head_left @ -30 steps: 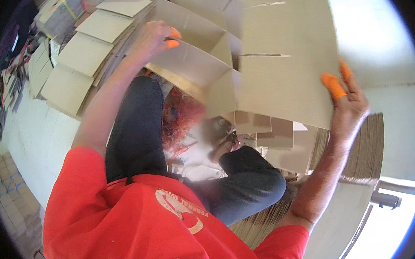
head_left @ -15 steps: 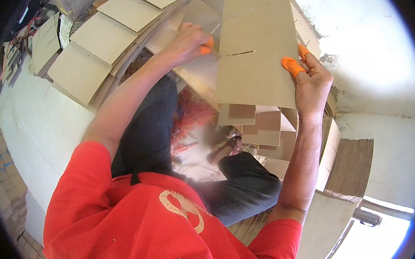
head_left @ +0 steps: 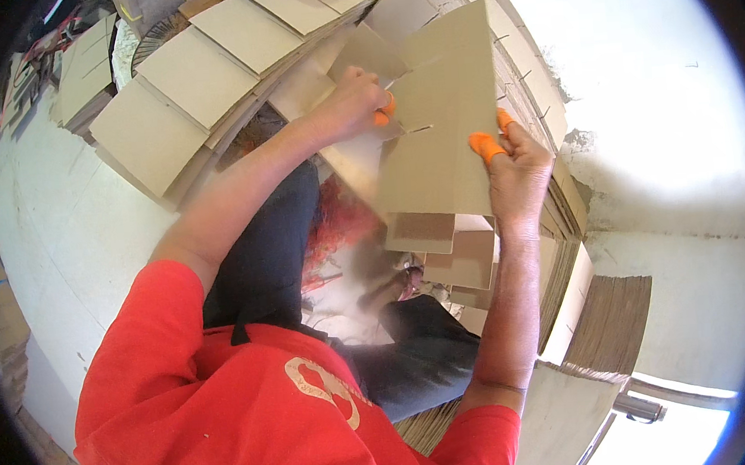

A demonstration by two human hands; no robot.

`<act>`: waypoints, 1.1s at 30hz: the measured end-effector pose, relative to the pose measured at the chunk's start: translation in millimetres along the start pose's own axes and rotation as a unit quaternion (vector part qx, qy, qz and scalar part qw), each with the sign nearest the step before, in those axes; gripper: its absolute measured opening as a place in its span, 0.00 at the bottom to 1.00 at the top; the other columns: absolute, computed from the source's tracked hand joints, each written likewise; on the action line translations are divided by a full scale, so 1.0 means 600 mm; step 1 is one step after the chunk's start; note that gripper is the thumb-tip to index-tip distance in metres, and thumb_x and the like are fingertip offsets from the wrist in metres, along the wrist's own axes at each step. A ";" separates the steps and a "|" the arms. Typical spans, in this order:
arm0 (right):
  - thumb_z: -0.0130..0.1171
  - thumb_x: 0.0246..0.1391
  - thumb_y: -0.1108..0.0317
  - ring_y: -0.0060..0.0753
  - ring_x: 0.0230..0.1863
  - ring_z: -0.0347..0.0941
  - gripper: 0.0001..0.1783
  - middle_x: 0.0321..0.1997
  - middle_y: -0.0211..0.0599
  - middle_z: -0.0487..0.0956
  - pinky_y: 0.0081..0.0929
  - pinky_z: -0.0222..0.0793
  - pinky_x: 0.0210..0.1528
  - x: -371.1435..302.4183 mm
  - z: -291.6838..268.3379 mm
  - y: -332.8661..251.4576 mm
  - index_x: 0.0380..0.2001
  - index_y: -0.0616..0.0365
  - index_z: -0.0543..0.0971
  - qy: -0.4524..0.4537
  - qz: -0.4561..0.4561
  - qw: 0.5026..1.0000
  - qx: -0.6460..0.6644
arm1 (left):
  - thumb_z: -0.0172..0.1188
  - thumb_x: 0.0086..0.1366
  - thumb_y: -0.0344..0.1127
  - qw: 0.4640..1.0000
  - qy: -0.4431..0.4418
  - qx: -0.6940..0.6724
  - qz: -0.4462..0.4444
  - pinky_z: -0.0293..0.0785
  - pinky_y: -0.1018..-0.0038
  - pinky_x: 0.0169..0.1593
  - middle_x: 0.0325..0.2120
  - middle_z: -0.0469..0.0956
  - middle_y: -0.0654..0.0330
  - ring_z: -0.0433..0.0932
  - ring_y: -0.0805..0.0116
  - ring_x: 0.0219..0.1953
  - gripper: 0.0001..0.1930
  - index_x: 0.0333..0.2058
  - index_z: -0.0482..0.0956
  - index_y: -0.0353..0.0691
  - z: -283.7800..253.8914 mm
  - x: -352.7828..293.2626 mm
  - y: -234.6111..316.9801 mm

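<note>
A long brown cardboard panel (head_left: 448, 132) with short slots stands tilted in front of me. My right hand (head_left: 519, 170) grips its right edge, thumb on the near face and fingers behind. My left hand (head_left: 357, 104) is closed at the panel's left side, pinching a smaller cardboard divider (head_left: 369, 53) beside the slots. Orange covers sit on some fingertips of both hands. Below the panel's lower edge, crossed cardboard pieces (head_left: 461, 261) form open cells. How far the divider sits in the slots is hidden.
Overlapping stacks of cardboard sheets (head_left: 197, 76) lie at the far left. More slotted sheets (head_left: 521, 67) lean along the white wall (head_left: 641, 119) at right. A thick cardboard stack (head_left: 608, 324) stands at lower right. Red scraps (head_left: 337, 226) lie on the floor between my legs.
The panel and my right hand have shifted left and somewhat lower in view. My left hand has moved slightly right and down, still closed beside the panel. The whole view has shifted a little.
</note>
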State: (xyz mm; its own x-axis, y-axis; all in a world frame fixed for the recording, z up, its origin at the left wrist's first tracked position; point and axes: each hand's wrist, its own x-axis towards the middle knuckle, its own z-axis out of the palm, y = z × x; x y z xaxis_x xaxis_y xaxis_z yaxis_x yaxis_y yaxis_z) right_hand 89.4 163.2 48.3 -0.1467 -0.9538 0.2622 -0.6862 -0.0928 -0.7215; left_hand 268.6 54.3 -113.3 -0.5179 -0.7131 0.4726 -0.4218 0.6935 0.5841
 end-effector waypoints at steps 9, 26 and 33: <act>0.65 0.48 0.72 0.42 0.25 0.75 0.21 0.23 0.50 0.77 0.35 0.70 0.30 0.001 0.113 0.143 0.46 0.67 0.76 -0.134 -0.126 0.955 -0.232 | 0.70 0.47 0.31 1.000 0.004 0.007 -0.018 0.62 0.65 0.49 0.29 0.78 0.58 0.70 0.54 0.43 0.06 0.25 0.82 0.46 -0.003 0.010 0.015; 0.60 0.55 0.71 0.33 0.25 0.77 0.10 0.37 0.45 0.81 0.25 0.72 0.22 -0.053 -0.108 0.268 0.40 0.61 0.78 0.153 0.119 0.845 0.498 | 0.70 0.41 0.21 0.952 -0.190 0.170 0.170 0.44 0.61 0.72 0.68 0.51 0.55 0.45 0.52 0.71 0.53 0.67 0.51 0.40 0.030 0.163 0.049; 0.54 0.61 0.56 0.34 0.18 0.74 0.20 0.36 0.48 0.81 0.28 0.69 0.14 -0.109 -0.149 0.333 0.46 0.62 0.76 0.098 0.098 0.759 0.636 | 0.64 0.44 0.18 0.952 -0.255 0.130 0.108 0.52 0.61 0.69 0.63 0.62 0.55 0.56 0.51 0.66 0.49 0.67 0.54 0.47 0.123 0.285 0.025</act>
State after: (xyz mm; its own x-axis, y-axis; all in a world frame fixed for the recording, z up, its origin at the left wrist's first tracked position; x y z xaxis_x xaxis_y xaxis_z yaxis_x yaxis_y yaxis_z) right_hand -101.8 232.6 -55.9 -0.3464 -0.9354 0.0710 0.5876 -0.2754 -0.7609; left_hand 118.6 -49.7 -72.4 -0.8791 -0.4546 0.1433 -0.4005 0.8674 0.2954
